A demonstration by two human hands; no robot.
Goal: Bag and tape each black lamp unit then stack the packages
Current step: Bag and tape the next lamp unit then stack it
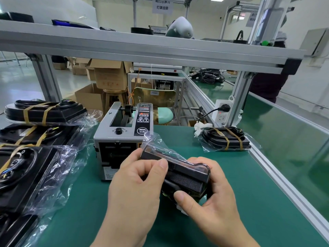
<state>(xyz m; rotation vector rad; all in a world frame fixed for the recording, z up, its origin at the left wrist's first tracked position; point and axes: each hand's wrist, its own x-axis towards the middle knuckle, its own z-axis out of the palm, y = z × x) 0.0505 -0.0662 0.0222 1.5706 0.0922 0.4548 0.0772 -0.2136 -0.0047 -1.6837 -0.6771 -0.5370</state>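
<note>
Both hands are curled round one black lamp unit (187, 172), held just above the green mat (240, 184). The left hand (137, 180) grips the unit's left end, with its thumb (160, 166) pressed against the top edge and its fingers folded in beneath. The right hand (213, 196) cups the right end from below and behind, its thumb (183, 196) laid on the near face. The unit sits tilted, far end higher, inside a clear bag (158, 142) whose loose mouth crumples up beyond the left hand's knuckles. Whether the bag covers the near end cannot be told. Just past the grip, almost touching the bag's mouth, stands a grey tape dispenser (121, 138) with a black control panel and a knob on top. To the left of the grip lie bagged lamp packages bound with tan tape: one nearest the left hand (26, 168), and beyond it, further away, a second (37, 134) with a third (44, 113) overlapping it. To the right of the grip and further off, one more taped package (226, 139) rests near the mat's edge. Beyond that package, a white socket (222, 111) with a black plug is fixed to an aluminium post, and a metal shelf rail (142, 50) crosses overhead.
</note>
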